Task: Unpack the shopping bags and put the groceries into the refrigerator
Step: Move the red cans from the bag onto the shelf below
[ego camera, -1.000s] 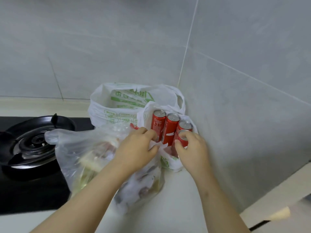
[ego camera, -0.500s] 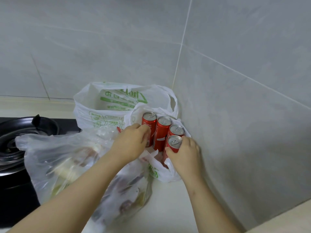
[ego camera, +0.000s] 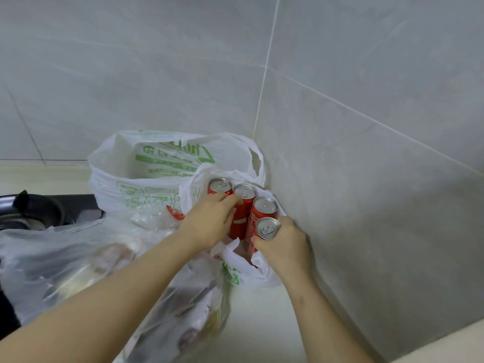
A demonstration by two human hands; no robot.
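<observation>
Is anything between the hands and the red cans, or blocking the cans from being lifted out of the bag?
Nothing visible does. The left hand already rests on the two rear cans, and the right hand wraps the nearest can. The small white bag sags low around them, leaving the tops clear. The refrigerator is out of view.

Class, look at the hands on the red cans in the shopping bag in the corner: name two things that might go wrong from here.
1. The right hand grips only the nearest can; lifting it may topple the three other cans packed against it.
2. The small white bag is loose around the cans and might snag and lift with them.
3. The left hand reaches over the clear bag, which may slide off the counter.
</observation>
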